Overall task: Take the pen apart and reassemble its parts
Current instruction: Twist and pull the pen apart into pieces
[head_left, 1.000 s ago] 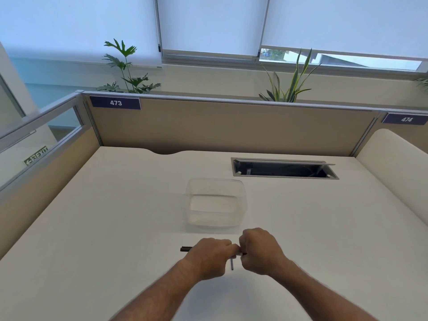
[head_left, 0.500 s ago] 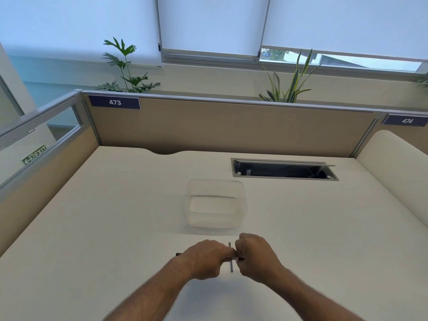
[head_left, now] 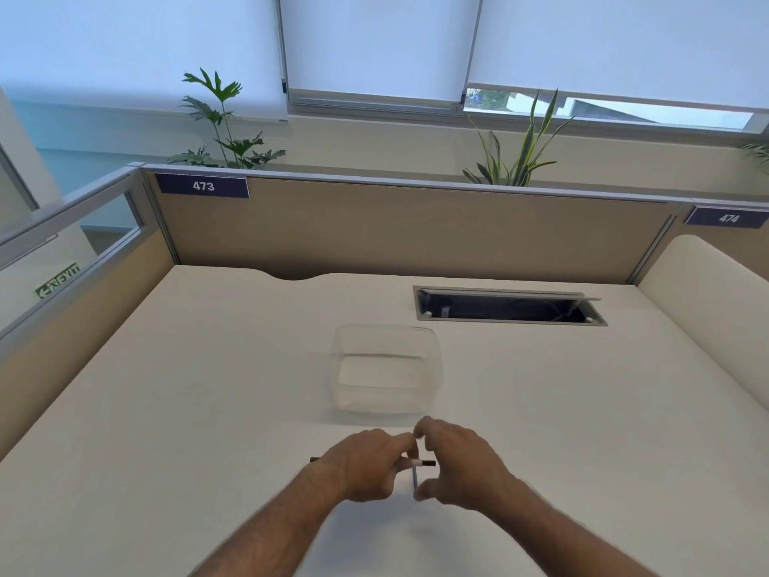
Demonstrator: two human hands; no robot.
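Observation:
My left hand (head_left: pixel 366 468) grips the pen (head_left: pixel 424 463) and holds it level just above the desk. The pen's dark tip pokes out to the right, and its other dark end shows at the left of my fist. A thin bluish rod (head_left: pixel 415 478), the refill, stands upright across the pen at my left fingertips. My right hand (head_left: pixel 462 468) is just right of the tip with fingers spread. Its forefinger is near the rod's top and its thumb near the bottom. Whether they touch the rod is too blurred to tell.
A clear plastic container (head_left: pixel 387 403) stands on the white desk (head_left: pixel 208 410) just beyond my hands. A recessed cable slot (head_left: pixel 507 310) lies open at the back right. Beige partition panels (head_left: pixel 416 231) wall the desk at the back and left.
My right hand was closed on the pen's right end and has now opened, uncovering the dark tip. Both hands drifted slightly toward me. The rod stays upright between them.

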